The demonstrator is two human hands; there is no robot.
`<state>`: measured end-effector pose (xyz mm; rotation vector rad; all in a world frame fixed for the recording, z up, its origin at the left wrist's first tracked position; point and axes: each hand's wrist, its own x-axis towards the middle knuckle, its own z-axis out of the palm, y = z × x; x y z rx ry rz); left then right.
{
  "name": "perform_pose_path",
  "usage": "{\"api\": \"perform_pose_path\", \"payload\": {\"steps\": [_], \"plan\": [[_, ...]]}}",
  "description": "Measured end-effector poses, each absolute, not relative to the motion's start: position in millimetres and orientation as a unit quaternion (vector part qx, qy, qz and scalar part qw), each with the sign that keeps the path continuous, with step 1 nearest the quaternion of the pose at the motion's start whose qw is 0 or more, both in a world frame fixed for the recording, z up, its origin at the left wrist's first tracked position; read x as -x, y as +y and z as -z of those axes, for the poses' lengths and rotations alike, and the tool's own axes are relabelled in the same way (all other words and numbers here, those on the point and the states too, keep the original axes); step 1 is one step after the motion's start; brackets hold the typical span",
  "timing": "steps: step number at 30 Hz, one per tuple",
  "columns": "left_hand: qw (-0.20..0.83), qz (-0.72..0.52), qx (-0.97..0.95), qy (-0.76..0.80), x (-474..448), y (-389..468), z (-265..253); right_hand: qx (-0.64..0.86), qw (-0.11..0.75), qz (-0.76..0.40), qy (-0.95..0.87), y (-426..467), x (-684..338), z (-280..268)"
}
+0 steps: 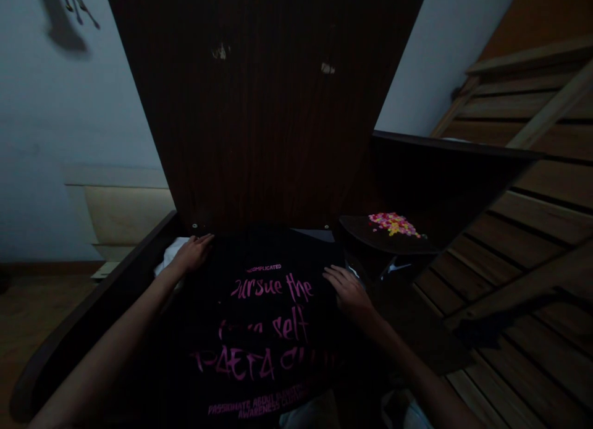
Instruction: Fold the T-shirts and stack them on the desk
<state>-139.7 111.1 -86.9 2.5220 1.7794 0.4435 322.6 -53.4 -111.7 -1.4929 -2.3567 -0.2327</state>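
A black garment with pink lettering, seemingly a T-shirt (pixel 264 305), lies spread out in front of me with its print upright to my view. My left hand (pixel 194 254) rests on its far left part, fingers stretched out and pointing right. On the right edge of the cloth lies my right hand (pixel 347 287), its fingers extended over the fabric. A white cloth (pixel 173 254) shows just beyond my left wrist. The garment's lower part fades into the dark, so its near edge is hard to make out.
A tall dark wooden panel (pixel 273 107) rises directly behind the garment. To the right, a dark shelf (pixel 356 231) holds a pile of pink, red and yellow small pieces (pixel 393 224). Wooden slats (pixel 537 231) stand far right; a dark curved side rail (pixel 92 311) runs along the left.
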Motion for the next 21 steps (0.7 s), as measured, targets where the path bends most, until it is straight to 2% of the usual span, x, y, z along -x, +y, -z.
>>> {"api": "perform_pose_path", "payload": {"steps": [7,12,16,21], "plan": [[-0.015,-0.064,-0.795,0.604,148,140,80,0.515,0.137,0.068,-0.843,-74,-347,130],[0.006,-0.113,-0.745,0.657,164,145,79,0.534,0.148,0.0,-0.832,-76,-347,120],[0.072,-0.179,-0.711,0.676,176,149,79,0.594,0.202,-0.07,-0.776,-57,-346,102],[0.21,-0.329,-0.599,0.699,183,147,77,0.723,0.317,-0.138,-0.597,-5,-348,91]]}}
